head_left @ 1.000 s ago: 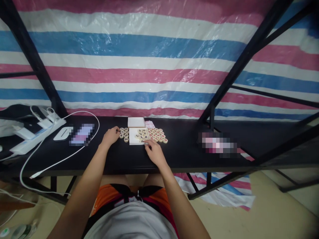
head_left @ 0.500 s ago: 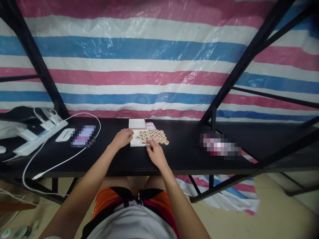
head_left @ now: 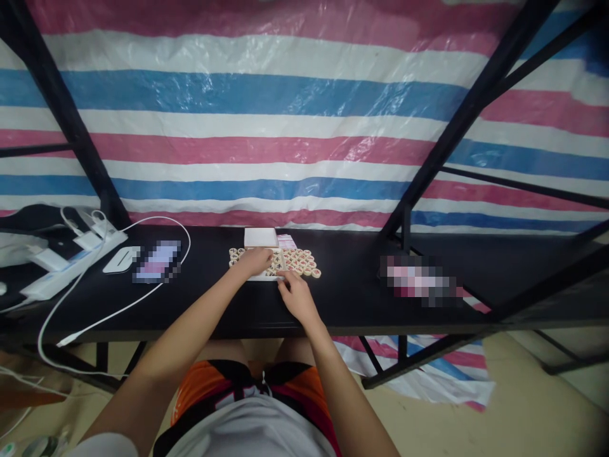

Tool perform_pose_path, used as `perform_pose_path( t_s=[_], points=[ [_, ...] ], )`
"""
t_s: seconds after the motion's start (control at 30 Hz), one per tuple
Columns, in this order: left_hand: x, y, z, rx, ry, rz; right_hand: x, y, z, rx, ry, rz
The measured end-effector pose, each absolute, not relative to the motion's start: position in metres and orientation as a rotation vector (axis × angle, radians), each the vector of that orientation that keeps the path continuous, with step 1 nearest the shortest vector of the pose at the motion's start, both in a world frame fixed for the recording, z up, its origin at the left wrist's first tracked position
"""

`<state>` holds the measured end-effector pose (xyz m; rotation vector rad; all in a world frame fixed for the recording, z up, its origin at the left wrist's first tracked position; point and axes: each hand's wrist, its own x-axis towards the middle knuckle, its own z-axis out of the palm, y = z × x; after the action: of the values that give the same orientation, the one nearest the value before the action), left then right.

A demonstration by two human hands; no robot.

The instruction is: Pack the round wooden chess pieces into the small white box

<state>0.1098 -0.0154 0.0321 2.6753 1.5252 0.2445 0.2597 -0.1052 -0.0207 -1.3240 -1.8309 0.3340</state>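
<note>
A shallow white box (head_left: 258, 277) holds several round wooden Chinese chess pieces (head_left: 278, 260) with black characters. My left hand (head_left: 255, 261) reaches over the box from the left, its fingers bent down among these pieces; what the fingertips hold is hidden. At the front right corner of the box, my right hand (head_left: 295, 293) has its fingers closed on the rim. Black-marked pieces (head_left: 233, 256) lie just left of the box, partly behind my left hand. To its right is a cluster of red-marked pieces (head_left: 304, 261). A white lid (head_left: 261, 237) rests behind the box.
A pink-and-white paper (head_left: 286, 241) lies behind the red pieces. On the left of the black table (head_left: 352, 298) are a phone (head_left: 158, 260), a white device (head_left: 122, 259), a power strip (head_left: 71, 266) and a looping white cable (head_left: 109, 317). A blurred object (head_left: 419, 279) sits at right.
My left hand has moved right, from the box's left edge to over the pieces inside. The black-marked pieces at left now show. My right hand stays at the corner.
</note>
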Motion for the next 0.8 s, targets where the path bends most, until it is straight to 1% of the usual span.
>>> perform_pose_path(
  t_s=[0.17,0.3,0.37,0.47,0.53,0.63,0.7,0.8],
  points=[
    [0.121,-0.014,0.032,2.566,1.662,0.287,0.260,-0.105,-0.020,-1.321,-1.833,0.340],
    [0.122,-0.015,0.042,2.514,1.738,0.364,0.260,-0.105,-0.021,-1.316,-1.829,0.342],
    [0.113,-0.022,0.050,2.485,1.768,0.475,0.261,-0.105,-0.022,-1.317,-1.830,0.343],
    [0.085,-0.045,0.054,2.382,1.826,0.768,0.261,-0.105,-0.021,-1.306,-1.828,0.343],
    [0.063,-0.064,0.048,2.312,1.898,0.828,0.260,-0.106,-0.021,-1.299,-1.818,0.345],
    [0.038,-0.087,0.026,2.187,1.972,0.800,0.260,-0.106,-0.020,-1.302,-1.807,0.356],
    [0.029,-0.094,0.011,2.172,1.957,0.798,0.259,-0.107,-0.020,-1.300,-1.808,0.362],
    [0.025,-0.095,-0.003,2.209,1.897,0.889,0.259,-0.107,-0.019,-1.302,-1.809,0.365]
  ],
)
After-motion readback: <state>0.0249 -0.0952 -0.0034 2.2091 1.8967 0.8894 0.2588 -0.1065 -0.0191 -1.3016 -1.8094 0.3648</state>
